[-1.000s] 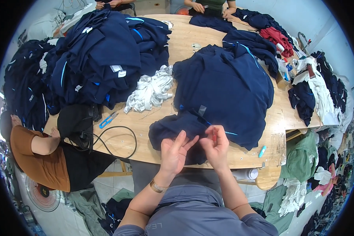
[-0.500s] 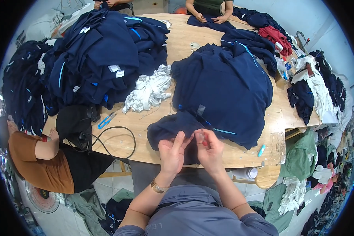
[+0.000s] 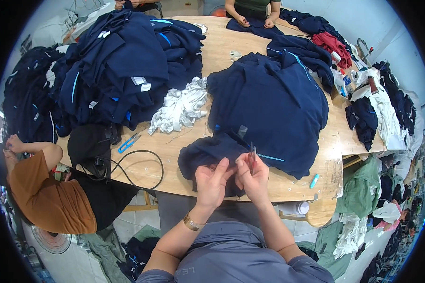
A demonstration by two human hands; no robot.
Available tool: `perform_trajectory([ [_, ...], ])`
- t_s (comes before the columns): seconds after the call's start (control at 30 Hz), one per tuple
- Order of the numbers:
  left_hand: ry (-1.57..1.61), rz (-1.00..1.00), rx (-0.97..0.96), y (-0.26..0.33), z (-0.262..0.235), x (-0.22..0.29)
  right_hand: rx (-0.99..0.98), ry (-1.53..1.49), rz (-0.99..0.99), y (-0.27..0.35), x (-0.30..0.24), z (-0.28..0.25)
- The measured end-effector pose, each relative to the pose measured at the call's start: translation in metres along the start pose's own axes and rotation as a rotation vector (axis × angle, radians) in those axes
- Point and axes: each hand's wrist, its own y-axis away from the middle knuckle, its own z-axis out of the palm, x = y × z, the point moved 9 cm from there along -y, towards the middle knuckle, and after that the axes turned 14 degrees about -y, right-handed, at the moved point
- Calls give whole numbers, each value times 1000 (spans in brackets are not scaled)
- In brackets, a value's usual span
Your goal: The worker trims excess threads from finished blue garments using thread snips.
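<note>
Both hands work at the table's near edge, 6 o'clock of the wooden table (image 3: 222, 52). Left hand (image 3: 211, 181) pinches a fold of the dark navy knit garment (image 3: 269, 108), fingers curled closed on the fabric. Right hand (image 3: 255, 177) is closed around small metal thread snips (image 3: 252, 155), blades pointing up toward 12 o'clock, tip just beside the garment's light blue trim. The garment lies spread from the hands toward 1 o'clock, its lower hem bunched under both hands. At 11 o'clock of the hands: a heap of white fabric strips (image 3: 179, 108) touching the garment's left edge. Further at 10–11 o'clock: a big pile of navy garments with light blue stripes (image 3: 118, 70), well apart from the hands. At 9 o'clock: blue-handled scissors (image 3: 127, 142) on bare wood, a black cable loop (image 3: 141, 170) and a black bag (image 3: 89, 146) near the edge. At 3 o'clock: a small turquoise marker-like stick (image 3: 314, 180) near the table edge. A person in a brown shirt (image 3: 47, 198) sits at 8–9 o'clock; another person's hands (image 3: 255, 21) hold navy cloth at 12 o'clock. A red garment (image 3: 333, 45) lies at 1 o'clock.
</note>
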Motion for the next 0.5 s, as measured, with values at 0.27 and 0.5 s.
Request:
perform_trajectory([
  [0.27,131,-101,36,-3,-8,-6,-123,147,-194,1,-11,-3],
  [0.5,98,-82,21,1,0,-3,-7,541,-350,4,-22,12],
])
